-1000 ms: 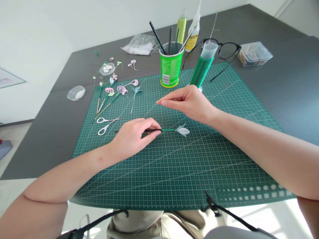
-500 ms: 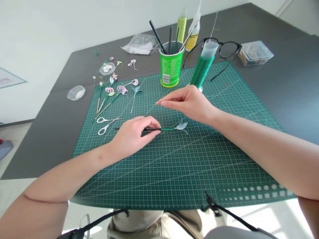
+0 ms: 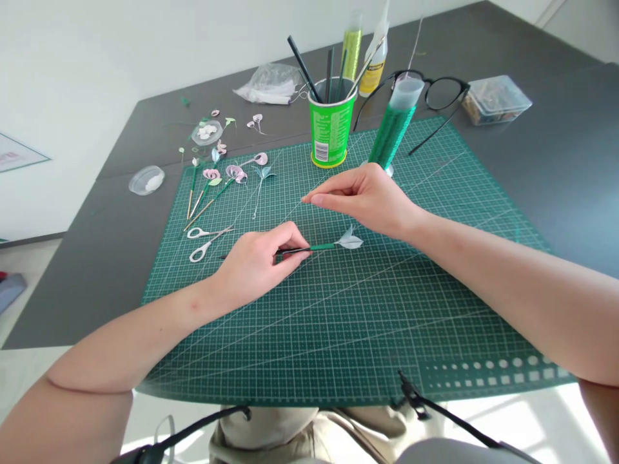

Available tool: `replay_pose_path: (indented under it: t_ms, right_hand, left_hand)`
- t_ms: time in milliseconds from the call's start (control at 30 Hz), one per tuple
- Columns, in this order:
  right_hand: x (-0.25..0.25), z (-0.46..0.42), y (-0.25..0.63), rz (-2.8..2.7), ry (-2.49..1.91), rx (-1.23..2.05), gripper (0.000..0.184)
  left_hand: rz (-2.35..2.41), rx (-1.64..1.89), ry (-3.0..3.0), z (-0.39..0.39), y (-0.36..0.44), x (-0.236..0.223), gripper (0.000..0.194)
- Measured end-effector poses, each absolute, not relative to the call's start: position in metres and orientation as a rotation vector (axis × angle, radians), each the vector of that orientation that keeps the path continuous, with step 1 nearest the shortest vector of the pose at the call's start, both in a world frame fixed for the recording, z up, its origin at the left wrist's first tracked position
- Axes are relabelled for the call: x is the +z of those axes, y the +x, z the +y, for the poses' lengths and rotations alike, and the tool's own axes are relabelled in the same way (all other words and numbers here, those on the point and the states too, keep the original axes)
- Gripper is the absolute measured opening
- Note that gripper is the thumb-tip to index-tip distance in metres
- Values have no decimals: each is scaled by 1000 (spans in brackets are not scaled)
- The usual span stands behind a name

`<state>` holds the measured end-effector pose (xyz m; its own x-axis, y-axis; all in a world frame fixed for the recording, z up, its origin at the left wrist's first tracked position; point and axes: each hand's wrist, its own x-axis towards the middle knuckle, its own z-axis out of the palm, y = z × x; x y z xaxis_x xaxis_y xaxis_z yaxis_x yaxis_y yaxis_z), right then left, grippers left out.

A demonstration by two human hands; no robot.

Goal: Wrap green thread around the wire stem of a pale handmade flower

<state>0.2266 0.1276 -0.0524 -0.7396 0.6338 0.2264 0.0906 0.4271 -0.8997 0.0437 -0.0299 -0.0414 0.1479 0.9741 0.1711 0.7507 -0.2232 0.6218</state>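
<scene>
My left hand (image 3: 258, 261) is closed around a slim dark stick (image 3: 294, 250), held nearly level above the mat. Green thread (image 3: 322, 246) wraps the stick's right end, and pale blue-white petals (image 3: 350, 240) fan out from the tip. Up and to the right, my right hand (image 3: 365, 198) is pinched at thumb and forefinger. A very fine thread seems to be between those fingertips, though it barely shows. Just behind that hand a spool of green thread (image 3: 393, 135) stands upright. White-handled scissors (image 3: 200, 245) lie left of my left hand.
A green cutting mat (image 3: 338, 335) covers the table's front. Several finished flower stems (image 3: 210, 187) lie at left. Behind stand a green cup (image 3: 331, 132) with sticks, a glue bottle (image 3: 374, 67), black glasses (image 3: 445, 96) and a clear box (image 3: 497, 100).
The stick has turned in my left hand, so the petals now show a different, fuller side; its tip sits slightly higher. My right hand has stayed almost still, fingers pinched.
</scene>
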Motion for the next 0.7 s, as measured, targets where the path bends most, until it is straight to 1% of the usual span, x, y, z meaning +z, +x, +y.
replay_pose_path:
  t_ms: [267, 533, 700]
  right_hand:
    - [-51, 127, 226, -2137, -562, 1332, 23]
    - [-50, 127, 226, -2136, -505, 1349, 22]
    - [-50, 126, 226, -2127, -512, 1360, 22]
  left_hand:
    - [1636, 825, 2061, -29, 43, -42, 13]
    - [1623, 844, 2027, -31, 43, -41, 7]
    - [1627, 850, 1966, -30, 44, -38, 8]
